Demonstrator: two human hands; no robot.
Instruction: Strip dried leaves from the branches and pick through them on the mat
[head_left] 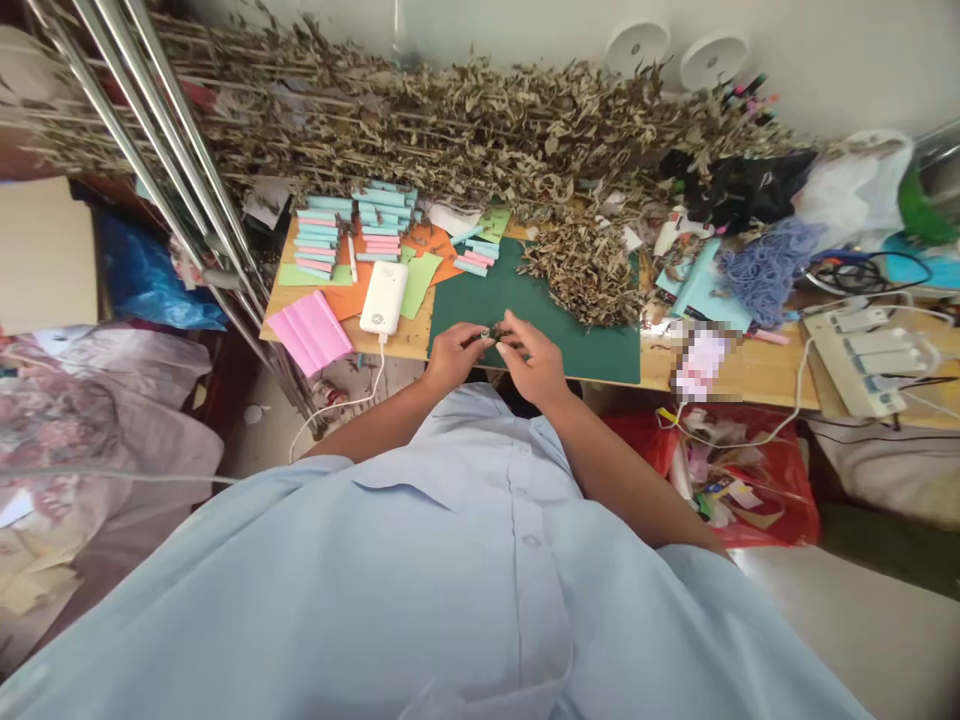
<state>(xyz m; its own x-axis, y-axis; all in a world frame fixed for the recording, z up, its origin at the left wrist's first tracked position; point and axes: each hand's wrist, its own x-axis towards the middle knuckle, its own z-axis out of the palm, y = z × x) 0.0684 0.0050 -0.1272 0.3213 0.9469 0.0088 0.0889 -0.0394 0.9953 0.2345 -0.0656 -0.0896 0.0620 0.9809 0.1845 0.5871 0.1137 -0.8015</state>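
Note:
Over the near edge of the green cutting mat [465,310], my two hands meet at the fingertips. My left hand [452,358] is closed in a pinch on a small pale piece, too small to name. Dark bits that look like dried leaf [496,330] show between the fingertips of my right hand [537,364], which is also closed in a pinch. A heap of crumbled dried leaves [589,272] lies on the mat beyond my right hand. Several blue and pink paper rolls [475,257] rest at the mat's far left, with more paper rolls [382,212] stacked farther left.
Bundled dried stalks [450,115] line the back. A white power bank [384,298] with a cable and a pink sheet [310,333] lie left. Blue-purple yarn [769,268], a phone [703,362] and a power strip [855,358] are right. Metal poles [169,120] rise at left.

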